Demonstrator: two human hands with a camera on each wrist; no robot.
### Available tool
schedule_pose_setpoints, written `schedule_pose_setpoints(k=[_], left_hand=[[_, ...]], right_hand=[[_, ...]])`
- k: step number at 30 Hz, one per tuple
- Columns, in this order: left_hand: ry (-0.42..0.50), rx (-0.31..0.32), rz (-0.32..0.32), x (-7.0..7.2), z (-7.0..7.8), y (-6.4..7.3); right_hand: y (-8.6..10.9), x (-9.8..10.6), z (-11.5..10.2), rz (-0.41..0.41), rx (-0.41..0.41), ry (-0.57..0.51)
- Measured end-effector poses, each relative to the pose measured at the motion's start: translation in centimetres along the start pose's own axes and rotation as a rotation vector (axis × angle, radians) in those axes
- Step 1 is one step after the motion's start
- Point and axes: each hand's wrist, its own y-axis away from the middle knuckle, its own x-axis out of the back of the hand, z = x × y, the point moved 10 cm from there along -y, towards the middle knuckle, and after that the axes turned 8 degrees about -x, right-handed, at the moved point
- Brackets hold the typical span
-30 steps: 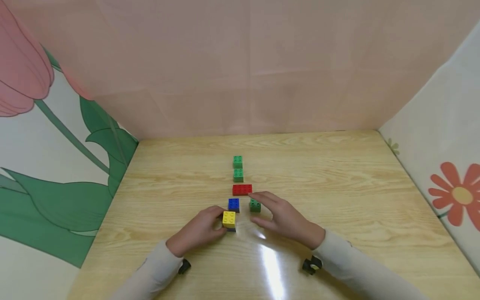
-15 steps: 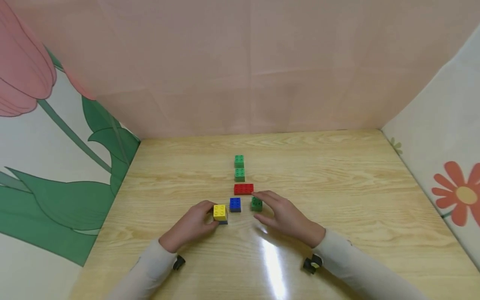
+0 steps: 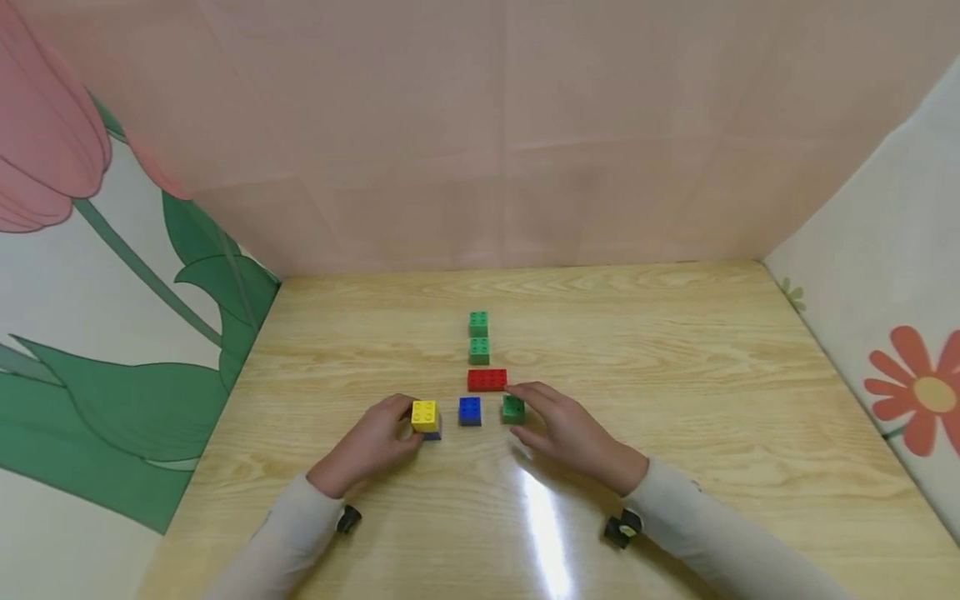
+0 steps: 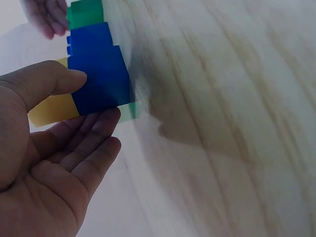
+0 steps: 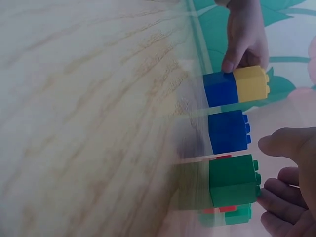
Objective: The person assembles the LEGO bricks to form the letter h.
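My left hand point(image 3: 372, 442) pinches a two-brick stack, a yellow brick point(image 3: 424, 415) on top of a blue brick point(image 4: 101, 81), with the thumb on one side and fingers on the other. To the right of the stack, a single blue brick point(image 3: 470, 411) sits on the table. Beside that, a green brick point(image 3: 513, 409) stands within the reach of my right hand point(image 3: 573, 439). Its thumb and fingers are spread apart around the green brick without gripping it; the right wrist view shows fingertips right at the studs of the green brick point(image 5: 233, 181).
Behind the blue and green bricks lies a long red brick point(image 3: 487, 380). Two more green bricks, a nearer one point(image 3: 479, 351) and a farther one point(image 3: 478, 323), line up beyond it. The wooden table point(image 3: 675, 350) meets a pink backdrop point(image 3: 495, 167) and flowered side panels point(image 3: 915, 392).
My left hand has moved left and slightly away from me with the yellow-and-blue stack, widening the gap to the single blue brick. The right hand has stayed nearly still by the green brick.
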Motion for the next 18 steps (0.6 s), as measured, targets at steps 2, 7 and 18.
schedule_pose_setpoints(k=[2, 7, 18], left_hand=[[-0.008, -0.001, 0.005, 0.2, -0.1, -0.1], [-0.018, 0.012, 0.013, 0.5, -0.8, -0.1], [-0.006, 0.018, 0.042, 1.1, -1.6, 0.2]], right_hand=[[0.0, -0.1, 0.3, -0.005, -0.019, -0.001], [-0.1, -0.3, 0.7, -0.011, -0.048, 0.003], [-0.2, -0.4, 1.5, 0.002, -0.073, 0.000]])
